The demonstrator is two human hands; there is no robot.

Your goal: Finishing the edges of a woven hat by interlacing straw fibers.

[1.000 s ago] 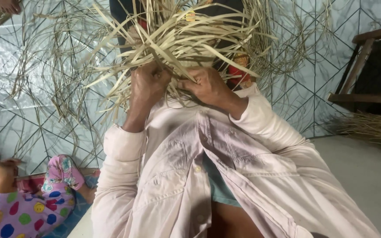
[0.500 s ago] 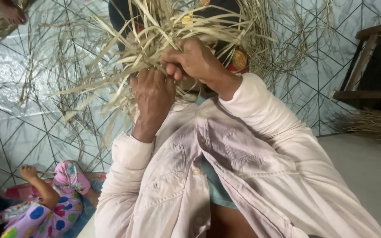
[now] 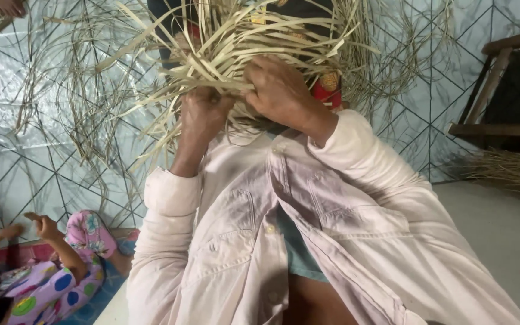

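In the head view, both hands work in a tangle of pale dry leaf strips (image 3: pixel 230 45) that spreads over the patterned tiled floor (image 3: pixel 25 150). The left hand (image 3: pixel 203 114) is closed as a fist around a gathered bunch of the strips, and its knuckles face the camera. The right hand (image 3: pixel 278 90) lies just beside it, a little higher, with the fingers curled over the same bunch, so the two hands almost touch. The held strips run mainly across the picture, from lower left to upper right, and their free ends fan out above and to the left of the hands. Both hands are equally near to the bunch; the loose ends lie more on the side of the left hand. It is not possible to see the fingertips, because the strips hide them. The person wears a pale long-sleeved shirt (image 3: pixel 308 241). At the lower left, a child in colourful dotted clothes (image 3: pixel 49 289) sits on the floor, well apart from the hands. A dark wooden frame (image 3: pixel 501 90) stands at the right, with more dry strands (image 3: pixel 513 171) under it.
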